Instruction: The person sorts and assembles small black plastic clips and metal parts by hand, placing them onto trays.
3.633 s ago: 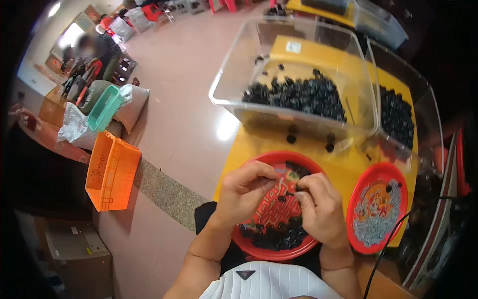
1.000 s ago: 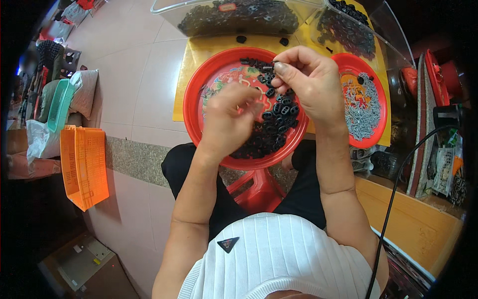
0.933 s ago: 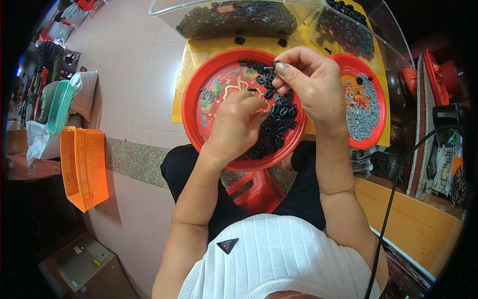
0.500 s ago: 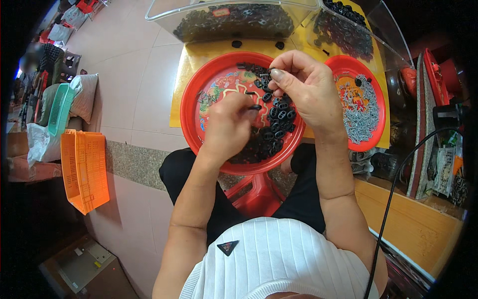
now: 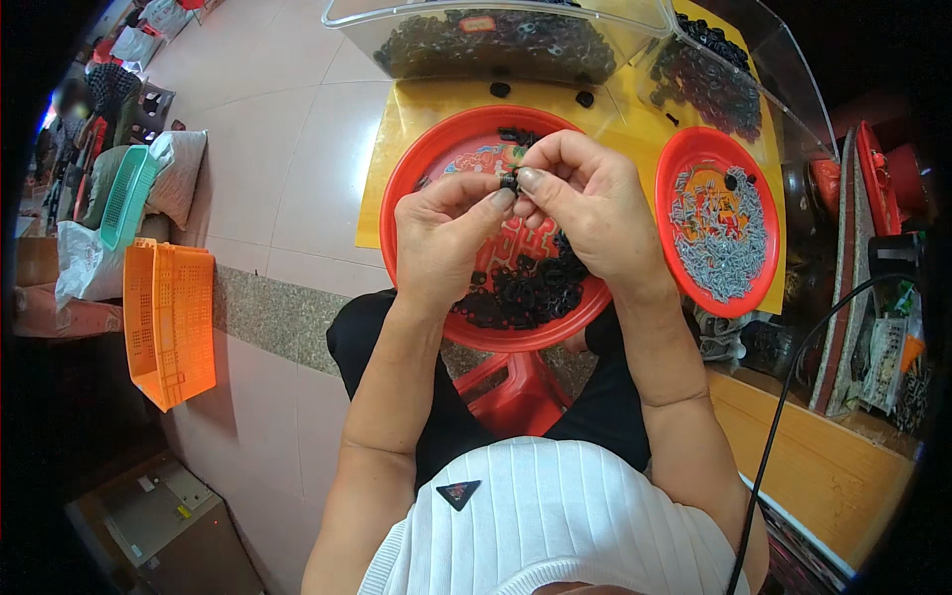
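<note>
While both hands meet over the big red plate (image 5: 416, 188), the thing they share is a tiny black ring (image 5: 510, 182), rubbery-looking and round, pinched right between the fingertips of both. The left hand (image 5: 443, 235) has its thumb and forefinger closed narrow on one side of the ring, knuckles up, wrist bent over the plate's middle. The right hand (image 5: 587, 203) curls in from the other side, thumb tip pressed against the same ring, its other fingers folded loosely above.

Under them the plate is glossy plastic, round with a raised rim, with a printed pattern on its floor and a heap of black rings (image 5: 521, 291) toward its near edge, too many to count. Just to the right sits a smaller red plate (image 5: 684, 164), same shiny plastic, holding a pile of small grey metal pieces (image 5: 724, 238), thin and screw-like, plus a black ring or two. So two red plates, both on a yellow tabletop (image 5: 397, 129).

Farther back are two clear plastic bins (image 5: 397, 20), smooth-walled, each loaded with more black parts. A couple of loose black rings lie on the yellow between bin and plate. Off to the left on the tiled floor is one orange mesh crate (image 5: 169, 322).
</note>
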Motion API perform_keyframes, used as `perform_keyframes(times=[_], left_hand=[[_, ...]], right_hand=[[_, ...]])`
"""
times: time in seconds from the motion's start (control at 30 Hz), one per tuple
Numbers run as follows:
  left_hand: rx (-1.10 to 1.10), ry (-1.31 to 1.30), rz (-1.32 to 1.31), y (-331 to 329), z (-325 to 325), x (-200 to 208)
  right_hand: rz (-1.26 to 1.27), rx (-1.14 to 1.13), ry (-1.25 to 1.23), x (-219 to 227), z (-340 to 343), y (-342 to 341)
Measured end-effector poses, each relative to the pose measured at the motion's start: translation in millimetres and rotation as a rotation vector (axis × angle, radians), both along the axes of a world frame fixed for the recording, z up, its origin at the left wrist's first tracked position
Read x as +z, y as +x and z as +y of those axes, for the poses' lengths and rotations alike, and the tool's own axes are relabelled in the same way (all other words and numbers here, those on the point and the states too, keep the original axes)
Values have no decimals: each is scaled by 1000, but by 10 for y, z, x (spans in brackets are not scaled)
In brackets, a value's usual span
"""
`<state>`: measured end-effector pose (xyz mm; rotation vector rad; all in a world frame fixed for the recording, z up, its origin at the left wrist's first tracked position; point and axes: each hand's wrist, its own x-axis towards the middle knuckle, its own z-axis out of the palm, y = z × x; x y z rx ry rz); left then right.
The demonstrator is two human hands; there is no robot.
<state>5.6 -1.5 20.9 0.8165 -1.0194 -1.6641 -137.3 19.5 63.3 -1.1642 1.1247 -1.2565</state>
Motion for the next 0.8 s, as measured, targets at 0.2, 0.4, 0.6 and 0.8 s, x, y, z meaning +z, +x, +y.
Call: perform_keyframes(times=[0.2,0.4,0.6,0.8], left_hand=[[110,-122,61,-12,8,18],[-129,41,119,26,6,74],[-202,158,347,63,-35,8],[-230,172,418,87,-57,-19]], right_hand=[[-41,55,51,-1,2,22],[-149,99,90,9,4,-39],[-119,31,45,61,27,-80],[103,-69,38,46,49,-17]])
